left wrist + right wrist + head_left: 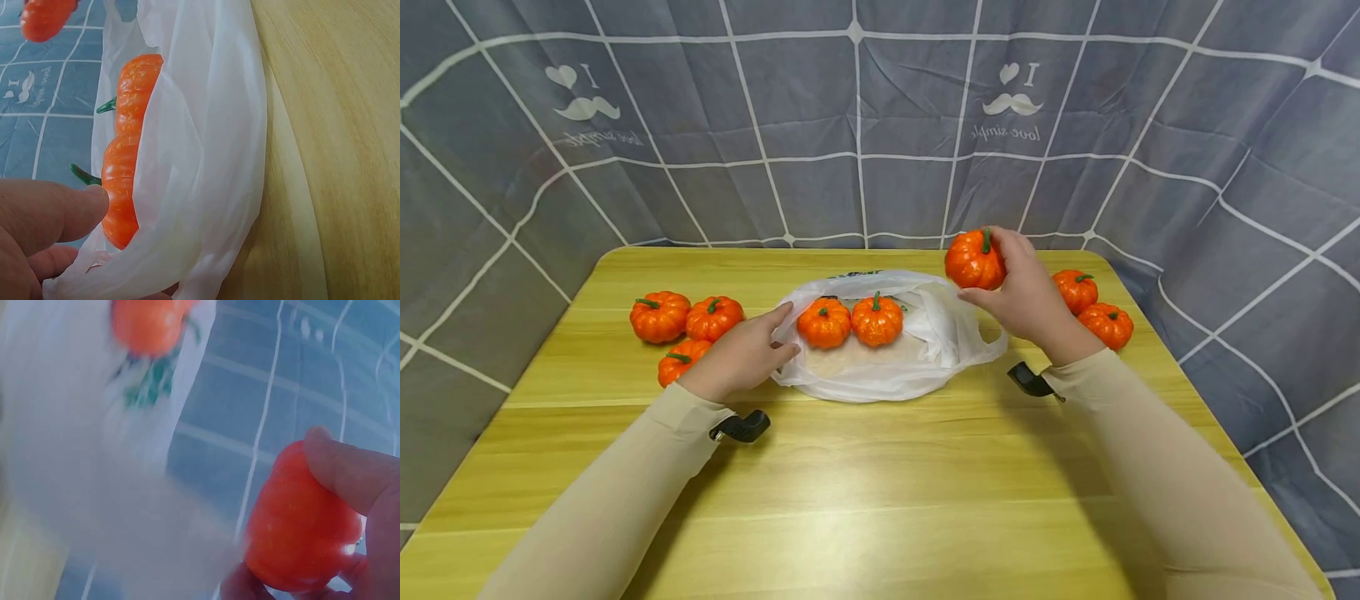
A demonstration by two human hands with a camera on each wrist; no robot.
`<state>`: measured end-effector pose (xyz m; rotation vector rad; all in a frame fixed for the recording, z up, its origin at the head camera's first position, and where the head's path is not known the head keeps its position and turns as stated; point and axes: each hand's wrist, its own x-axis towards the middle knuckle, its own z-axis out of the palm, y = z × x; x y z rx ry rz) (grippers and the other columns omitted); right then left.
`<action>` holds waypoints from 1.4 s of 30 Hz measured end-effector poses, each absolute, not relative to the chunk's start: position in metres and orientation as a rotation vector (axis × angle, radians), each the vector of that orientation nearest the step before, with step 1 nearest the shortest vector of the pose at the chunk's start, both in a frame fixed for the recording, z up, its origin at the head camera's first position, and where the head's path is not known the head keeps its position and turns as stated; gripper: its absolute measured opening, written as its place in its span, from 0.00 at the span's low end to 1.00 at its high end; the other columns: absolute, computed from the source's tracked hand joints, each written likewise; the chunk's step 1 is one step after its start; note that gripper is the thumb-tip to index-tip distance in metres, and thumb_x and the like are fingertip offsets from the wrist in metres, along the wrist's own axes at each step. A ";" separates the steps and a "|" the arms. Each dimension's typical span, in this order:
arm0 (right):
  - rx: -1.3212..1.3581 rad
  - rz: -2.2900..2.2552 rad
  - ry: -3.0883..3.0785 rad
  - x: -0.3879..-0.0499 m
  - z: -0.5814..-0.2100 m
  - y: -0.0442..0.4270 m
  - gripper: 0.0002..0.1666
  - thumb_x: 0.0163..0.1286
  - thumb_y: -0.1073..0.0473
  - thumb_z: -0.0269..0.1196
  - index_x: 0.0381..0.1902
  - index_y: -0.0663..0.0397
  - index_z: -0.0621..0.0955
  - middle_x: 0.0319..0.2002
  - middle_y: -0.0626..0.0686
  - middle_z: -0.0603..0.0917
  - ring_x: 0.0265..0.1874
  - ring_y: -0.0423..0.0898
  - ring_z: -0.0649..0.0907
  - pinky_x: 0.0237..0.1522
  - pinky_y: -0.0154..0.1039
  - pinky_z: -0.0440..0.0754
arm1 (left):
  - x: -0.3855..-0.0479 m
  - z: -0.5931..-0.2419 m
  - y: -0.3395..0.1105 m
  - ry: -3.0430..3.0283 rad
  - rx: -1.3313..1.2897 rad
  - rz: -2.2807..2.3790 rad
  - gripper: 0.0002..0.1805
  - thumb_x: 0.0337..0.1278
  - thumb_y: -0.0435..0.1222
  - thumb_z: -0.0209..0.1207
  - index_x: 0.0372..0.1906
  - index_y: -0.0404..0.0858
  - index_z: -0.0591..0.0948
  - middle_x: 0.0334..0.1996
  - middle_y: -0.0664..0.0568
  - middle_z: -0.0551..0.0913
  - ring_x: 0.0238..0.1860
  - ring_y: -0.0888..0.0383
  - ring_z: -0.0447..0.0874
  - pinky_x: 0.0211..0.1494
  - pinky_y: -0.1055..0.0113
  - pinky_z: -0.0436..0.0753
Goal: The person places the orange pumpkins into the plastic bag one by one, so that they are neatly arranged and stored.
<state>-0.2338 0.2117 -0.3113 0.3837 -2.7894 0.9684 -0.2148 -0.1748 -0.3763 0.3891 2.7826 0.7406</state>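
Note:
A white plastic bag (887,385) lies mid-table with its mouth spread, and two small orange pumpkins, a left one (824,325) and a right one (877,322), sit in it side by side. At the bag's left edge is my left hand (741,354), its index finger extended and its thumb apart. In the left wrist view the thumb (75,212) lies close to the nearer pumpkin (122,194); some fingers are hidden by plastic. Raised above the bag's right side, my right hand (1026,292) grips another pumpkin (974,262) between thumb and fingers.
Several pumpkins (659,317) are grouped on the left of the wooden table (880,492), one partly behind my left hand. Two more, a rear one (1075,291) and a front one (1106,326), sit beyond my right wrist. A grey checked curtain (910,108) surrounds the table's back and sides.

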 end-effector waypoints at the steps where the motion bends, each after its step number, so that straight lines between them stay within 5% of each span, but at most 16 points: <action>1: 0.422 0.958 -2.794 -0.232 -0.313 0.206 0.53 0.63 0.58 0.78 0.79 0.60 0.63 0.75 0.66 0.65 0.70 0.66 0.73 0.73 0.65 0.72 | -0.215 -0.377 -0.175 2.786 0.392 0.738 0.45 0.76 0.46 0.58 0.86 0.37 0.51 0.73 0.35 0.74 0.43 0.52 0.82 0.39 0.62 0.78; 11: 0.565 0.885 -2.961 -0.228 -0.342 0.168 0.54 0.62 0.58 0.79 0.79 0.59 0.63 0.77 0.62 0.64 0.70 0.63 0.74 0.74 0.61 0.73 | -0.215 -0.377 -0.174 2.781 0.396 0.732 0.45 0.76 0.47 0.59 0.86 0.37 0.51 0.75 0.35 0.72 0.45 0.52 0.82 0.44 0.61 0.80; 33: 0.524 0.775 -3.161 -0.244 -0.375 0.174 0.55 0.62 0.58 0.79 0.81 0.59 0.63 0.79 0.62 0.64 0.75 0.63 0.69 0.79 0.60 0.66 | -0.213 -0.376 -0.174 2.773 0.381 0.761 0.44 0.76 0.46 0.59 0.86 0.38 0.53 0.77 0.36 0.70 0.52 0.50 0.85 0.59 0.52 0.84; 42: 0.560 0.680 -3.192 -0.247 -0.386 0.174 0.53 0.64 0.56 0.77 0.80 0.58 0.64 0.79 0.61 0.66 0.76 0.65 0.68 0.79 0.61 0.65 | -0.213 -0.377 -0.174 2.775 0.367 0.749 0.44 0.76 0.46 0.59 0.86 0.39 0.52 0.75 0.37 0.73 0.49 0.51 0.83 0.55 0.56 0.82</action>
